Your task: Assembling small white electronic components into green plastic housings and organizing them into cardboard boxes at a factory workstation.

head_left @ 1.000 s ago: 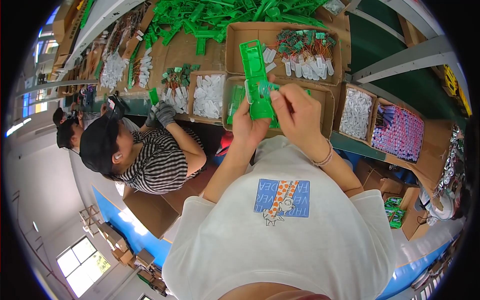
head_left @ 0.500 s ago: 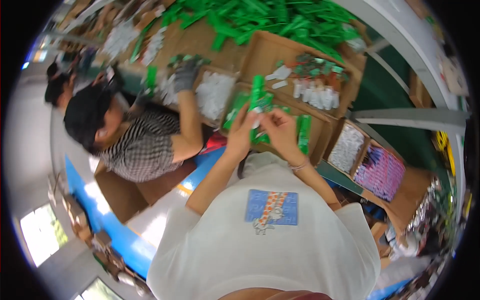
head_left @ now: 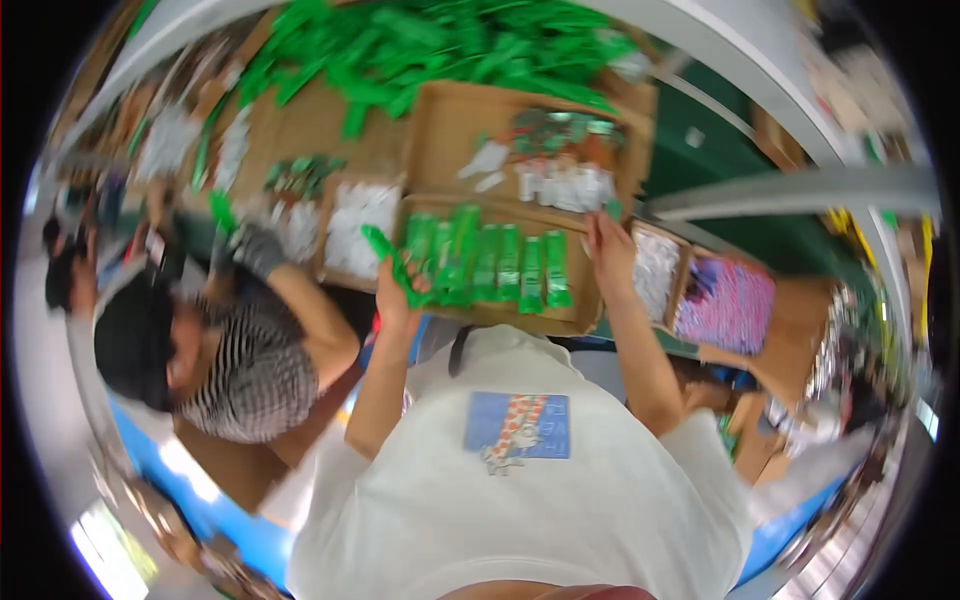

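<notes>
My left hand (head_left: 398, 292) is closed around a green plastic sleeve (head_left: 377, 243), whose narrow end sticks up past the fingers. Beside it, several flat green sleeves (head_left: 509, 262) lie in a row in a shallow cardboard box (head_left: 575, 315). My right hand (head_left: 610, 255) reaches over the box's right side with fingers stretched away from me. Its fingertips are near a small green piece (head_left: 613, 208) and a group of white tube-shaped parts (head_left: 562, 188) in the farther cardboard tray (head_left: 440, 130); blur hides whether they touch.
A large heap of green sleeves (head_left: 460, 55) covers the table's far side. A box of white pieces (head_left: 360, 228) is left of me, beside a person (head_left: 250, 375) wearing grey gloves. At right are a box of whitish parts (head_left: 655, 275), a pink-purple bundle (head_left: 725, 305) and a metal beam (head_left: 780, 195).
My hands were together over the box at a green sleeve and a white piece. They have separated: the left moved left with a sleeve, the right moved right toward the white parts.
</notes>
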